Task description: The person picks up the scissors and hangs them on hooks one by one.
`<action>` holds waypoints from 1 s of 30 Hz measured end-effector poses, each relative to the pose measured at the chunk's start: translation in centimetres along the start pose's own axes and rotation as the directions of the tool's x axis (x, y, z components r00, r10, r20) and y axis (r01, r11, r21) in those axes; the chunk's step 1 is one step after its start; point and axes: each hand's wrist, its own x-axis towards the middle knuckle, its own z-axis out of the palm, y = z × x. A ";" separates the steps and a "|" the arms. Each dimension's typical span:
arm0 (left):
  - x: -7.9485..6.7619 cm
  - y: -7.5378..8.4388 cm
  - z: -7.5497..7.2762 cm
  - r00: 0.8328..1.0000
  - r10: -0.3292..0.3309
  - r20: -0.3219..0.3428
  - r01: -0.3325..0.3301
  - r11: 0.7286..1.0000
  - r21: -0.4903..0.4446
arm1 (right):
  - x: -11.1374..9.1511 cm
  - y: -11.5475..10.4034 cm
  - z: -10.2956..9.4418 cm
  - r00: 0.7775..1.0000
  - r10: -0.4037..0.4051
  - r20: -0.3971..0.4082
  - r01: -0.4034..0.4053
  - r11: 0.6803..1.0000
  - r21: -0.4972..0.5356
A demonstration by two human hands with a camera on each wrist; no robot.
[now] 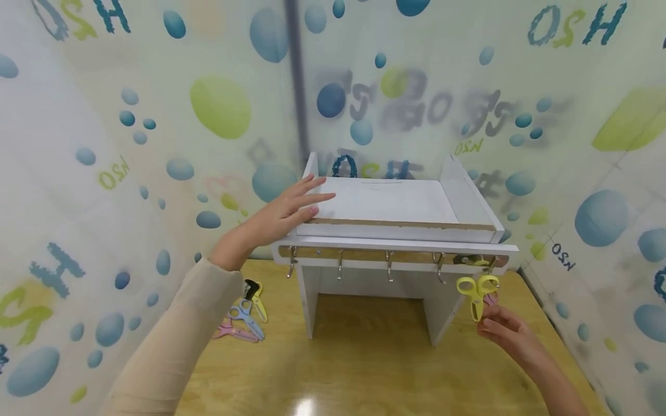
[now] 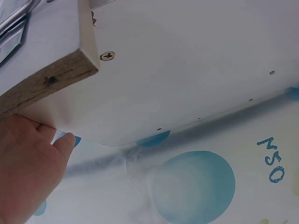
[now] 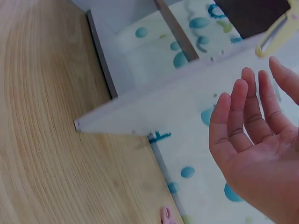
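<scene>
A pair of yellow scissors (image 1: 477, 293) hangs at the rightmost hook of a white shelf (image 1: 385, 230), handles up and blades down. My right hand (image 1: 504, 329) is beside the blade end. In the right wrist view its fingers (image 3: 252, 109) are extended, and the thumb stands apart, just below the yellow tip. No grip on the scissors shows there. A small pink part (image 1: 491, 299) shows behind the scissors; its kind is unclear. My left hand (image 1: 286, 212) rests on the shelf's left side with spread fingers; in the left wrist view the shelf partly hides it.
Several metal hooks (image 1: 389, 266) line the shelf's front rail. On the wooden table (image 1: 333, 375), left of the shelf, lie blue scissors (image 1: 247, 318), pink scissors (image 1: 236, 331), yellow scissors (image 1: 259, 305) and a black-handled item (image 1: 251, 288). Patterned curtains (image 1: 208, 162) stand close behind and at both sides.
</scene>
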 end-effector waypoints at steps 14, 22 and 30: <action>-0.7 0.2 0.1 1.000 -0.014 0.002 0.014 1.000 -0.003 | -0.2 -2.2 -5.1 0.905 -0.059 -0.421 -0.286 0.649 -0.705; -0.3 0.4 0.5 1.000 -0.006 0.020 0.007 1.000 -0.014 | -1.1 -0.3 -9.1 0.784 -0.066 -0.617 -0.560 0.353 -0.749; -0.4 0.6 0.4 1.000 -0.009 0.028 0.009 1.000 -0.016 | -2.5 2.5 -11.7 0.682 0.089 -0.726 -0.722 0.237 -0.650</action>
